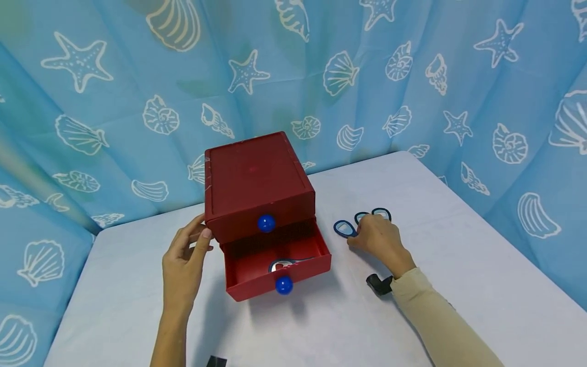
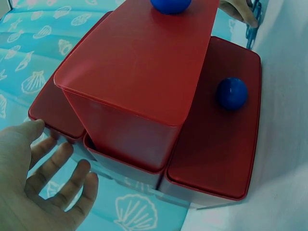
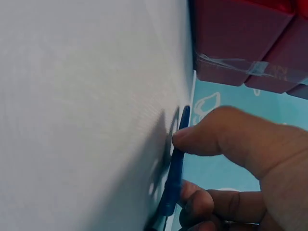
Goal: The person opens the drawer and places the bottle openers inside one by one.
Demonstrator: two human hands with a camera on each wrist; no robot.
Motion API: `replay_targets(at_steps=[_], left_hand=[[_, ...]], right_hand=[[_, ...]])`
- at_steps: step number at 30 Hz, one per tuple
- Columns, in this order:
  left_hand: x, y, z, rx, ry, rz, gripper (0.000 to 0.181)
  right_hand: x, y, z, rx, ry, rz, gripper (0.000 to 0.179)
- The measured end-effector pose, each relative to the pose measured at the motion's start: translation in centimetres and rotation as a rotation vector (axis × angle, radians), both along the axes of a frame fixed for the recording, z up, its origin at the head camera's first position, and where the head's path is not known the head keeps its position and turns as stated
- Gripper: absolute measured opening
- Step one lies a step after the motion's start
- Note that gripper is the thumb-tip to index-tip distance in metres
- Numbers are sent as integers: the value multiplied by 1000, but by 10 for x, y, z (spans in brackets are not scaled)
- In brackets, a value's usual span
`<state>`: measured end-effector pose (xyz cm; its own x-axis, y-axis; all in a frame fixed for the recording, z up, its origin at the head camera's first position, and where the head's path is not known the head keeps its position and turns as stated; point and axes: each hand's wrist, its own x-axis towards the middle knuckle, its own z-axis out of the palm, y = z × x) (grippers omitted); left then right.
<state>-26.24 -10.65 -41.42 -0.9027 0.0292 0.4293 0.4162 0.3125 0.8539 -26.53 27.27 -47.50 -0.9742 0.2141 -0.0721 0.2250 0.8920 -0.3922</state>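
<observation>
A red drawer cabinet [image 1: 257, 178] with blue knobs stands on the table, its middle drawer [image 1: 278, 278] pulled out. Inside that drawer lies a blue-rimmed loop with a thin grey point, apparently scissors [image 1: 281, 264]. My left hand [image 1: 183, 265] is at the cabinet's left front corner; in the left wrist view its thumb touches the upper edge while the other fingers stay spread. Right of the cabinet, my right hand [image 1: 378, 239] pinches what look like blue-handled scissors [image 3: 175, 173] between thumb and fingers, close to the tabletop. Several blue loops [image 1: 344, 228] show around the fingers; the rest is hidden.
A white cloth covers the table [image 1: 458, 244]. Behind it hangs a blue curtain [image 1: 275, 66] with white shells and starfish. A black piece [image 1: 379, 284] sits by the right wrist, another [image 1: 216, 362] at the bottom edge. Clear tape [image 3: 231, 62] runs along the cabinet.
</observation>
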Motion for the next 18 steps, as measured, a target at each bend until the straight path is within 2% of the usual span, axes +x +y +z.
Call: replay_targets(at_steps=[5,13,18], left_hand=[[-1,-1,0,10,15,-9,39],[0,0,2,16,6,-7,39],[0,0,2,9,-1,0,39]], right_hand=[[1,3,8,-61,12,8,27],[8,7,26,-161,88,40,25],[14,7,39,-189,128,62,29]])
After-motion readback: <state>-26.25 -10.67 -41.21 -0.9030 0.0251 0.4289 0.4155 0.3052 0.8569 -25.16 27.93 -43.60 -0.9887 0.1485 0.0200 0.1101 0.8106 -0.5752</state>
